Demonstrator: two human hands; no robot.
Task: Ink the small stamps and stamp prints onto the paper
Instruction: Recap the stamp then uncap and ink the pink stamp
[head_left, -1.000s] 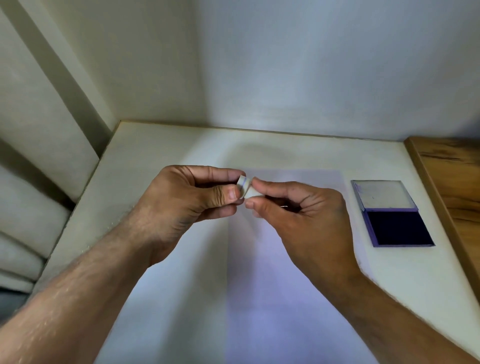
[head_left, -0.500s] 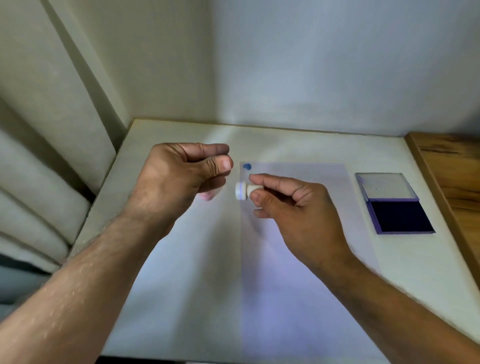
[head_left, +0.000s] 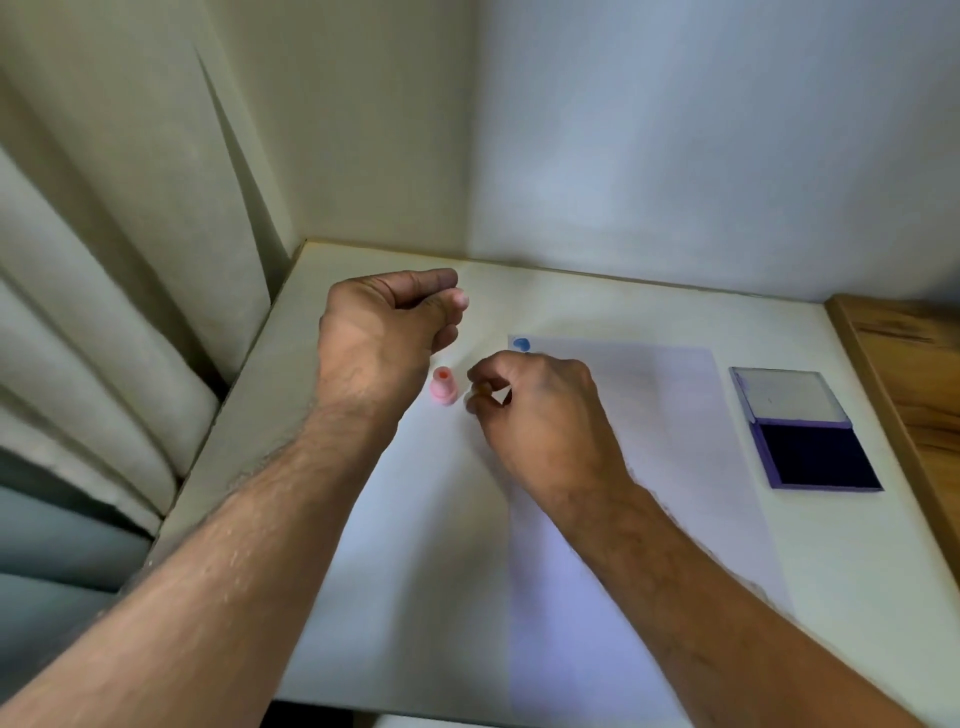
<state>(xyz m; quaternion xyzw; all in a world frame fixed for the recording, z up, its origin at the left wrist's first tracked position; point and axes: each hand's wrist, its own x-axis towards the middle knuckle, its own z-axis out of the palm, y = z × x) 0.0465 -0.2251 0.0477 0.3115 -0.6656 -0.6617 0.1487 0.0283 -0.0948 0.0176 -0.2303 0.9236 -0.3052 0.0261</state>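
White counter held a pink stamp upright, long axis vertical; my right hand pinched loosely at its 3 o'clock, grip unclear; left hand curled empty.

Pink stamp w/ orange-red top, blue blob on pale lilac paper, purple ink pad w/ dark navy ink, cream table, brown wood-grain board.

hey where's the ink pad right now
In the head view the open ink pad lies on the table's right side, just right of the paper and beside the wooden edge, away from both hands.
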